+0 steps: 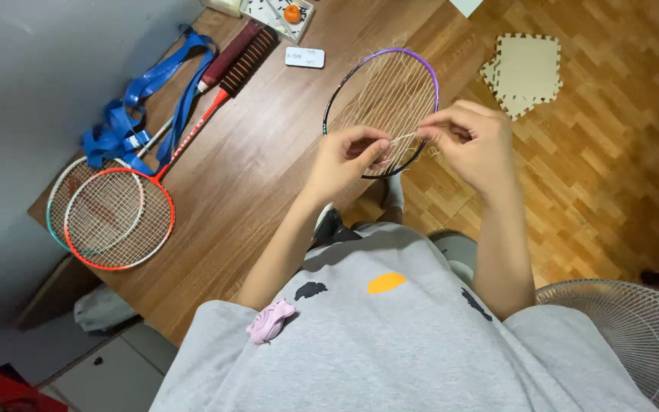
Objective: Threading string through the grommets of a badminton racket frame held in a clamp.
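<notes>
A badminton racket head with a purple and black frame (413,55) and pale strings is held up in front of me, over the table's edge. My left hand (345,156) pinches a pale string (406,138) at the lower part of the racket head. My right hand (474,141) pinches the same string just to the right, fingers closed on it. Between the two hands the string runs taut. The racket's handle is hidden behind my hands and arms.
On the wooden table (268,152) lie a red-framed racket (120,217), a green-framed racket (59,202) partly under it, a blue strap (139,107) and a small white device (304,57). Foam mat tiles (524,69) lie on the parquet floor. A fan grille (627,336) stands at lower right.
</notes>
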